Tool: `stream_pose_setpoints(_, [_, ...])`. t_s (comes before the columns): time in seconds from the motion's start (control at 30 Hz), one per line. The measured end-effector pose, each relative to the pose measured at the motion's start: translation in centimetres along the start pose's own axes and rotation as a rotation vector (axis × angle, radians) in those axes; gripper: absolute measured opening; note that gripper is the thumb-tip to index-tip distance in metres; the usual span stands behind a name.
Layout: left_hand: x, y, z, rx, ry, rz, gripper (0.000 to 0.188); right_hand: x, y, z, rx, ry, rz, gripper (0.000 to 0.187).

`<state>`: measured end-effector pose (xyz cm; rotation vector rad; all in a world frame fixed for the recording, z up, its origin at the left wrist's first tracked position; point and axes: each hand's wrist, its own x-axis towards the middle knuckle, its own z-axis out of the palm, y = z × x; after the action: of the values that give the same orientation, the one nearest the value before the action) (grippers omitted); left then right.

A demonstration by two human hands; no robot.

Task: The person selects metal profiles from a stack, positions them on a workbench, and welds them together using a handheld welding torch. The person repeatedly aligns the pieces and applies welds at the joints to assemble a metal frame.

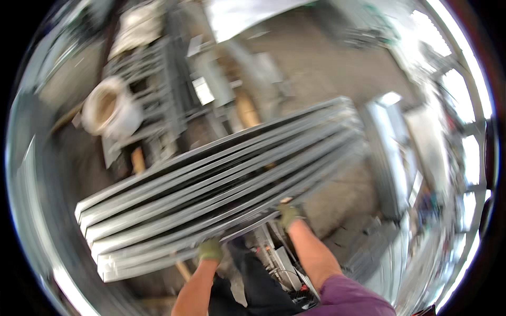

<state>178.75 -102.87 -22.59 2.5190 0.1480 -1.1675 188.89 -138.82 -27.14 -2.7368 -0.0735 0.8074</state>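
A row of long grey metal channels (221, 181) lies side by side in front of me, slanting from the lower left up to the upper right. My left hand (210, 250), in an olive-green glove, is closed at the near edge of the closest metal channel; its fingertips are hidden. Farther right along that same edge, my right hand (289, 215) in a matching glove is closed on the channel, with a light-coloured tip showing on top. Motion blur softens the finer details of both hands.
A whitish bucket (112, 108) stands at the left beside a metal rack (150, 79). Wooden pieces (246, 108) lie beyond the channels. More metal profiles (387, 152) are stacked at the right. A white sheet (242, 16) is at the far top. Metal strips (284, 266) lie near my legs.
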Motion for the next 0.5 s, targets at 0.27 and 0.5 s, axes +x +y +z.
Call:
stream_pose_setpoints(0.27, [0.3, 3.4, -1.5, 0.143, 0.015, 0.110, 0.022, -0.1, 10.1, 3.0, 1.771, 0.061, 0.767, 0.031])
stream_pose_setpoints(0.5, [-0.1, 4.0, -0.6, 0.009, 0.053, 0.025, 0.025, 0.9, 9.6, 2.9, 1.699, 0.050, 0.713, 0.036])
